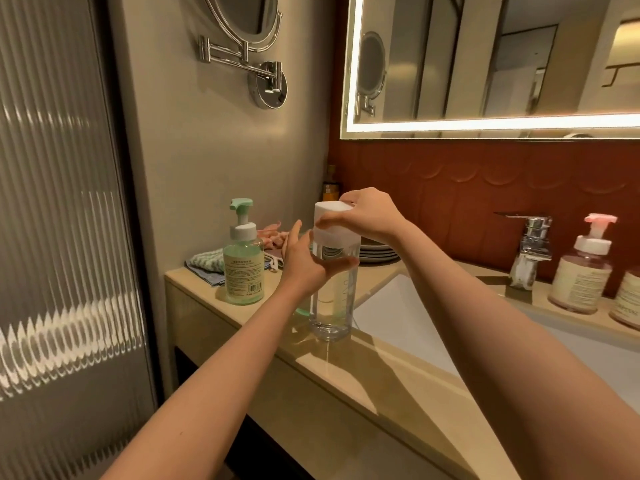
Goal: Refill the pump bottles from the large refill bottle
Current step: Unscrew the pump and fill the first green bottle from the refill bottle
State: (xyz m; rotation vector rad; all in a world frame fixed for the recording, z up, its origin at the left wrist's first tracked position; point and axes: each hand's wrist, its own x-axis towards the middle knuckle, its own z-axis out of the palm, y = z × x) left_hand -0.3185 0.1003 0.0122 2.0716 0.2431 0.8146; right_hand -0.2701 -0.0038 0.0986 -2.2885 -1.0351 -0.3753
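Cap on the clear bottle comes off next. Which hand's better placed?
Right. The right hand pinches the white cap from above, while the left hand wraps the body of the clear bottle below, well set to steady it.

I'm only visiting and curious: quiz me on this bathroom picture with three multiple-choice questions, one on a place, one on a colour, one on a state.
1. Where is the green pump bottle? A) in the sink B) on the counter, left of the clear bottle C) on the floor
2. What colour pump head tops the tap-side bottle? A) pink B) blue C) black
3. What is the right hand doing? A) hanging idle B) turning the tap C) gripping the white cap
Answers: B, it stands on the counter; A, the pump head is pink; C, fingers curl round the cap while the left hand holds the clear bottle.
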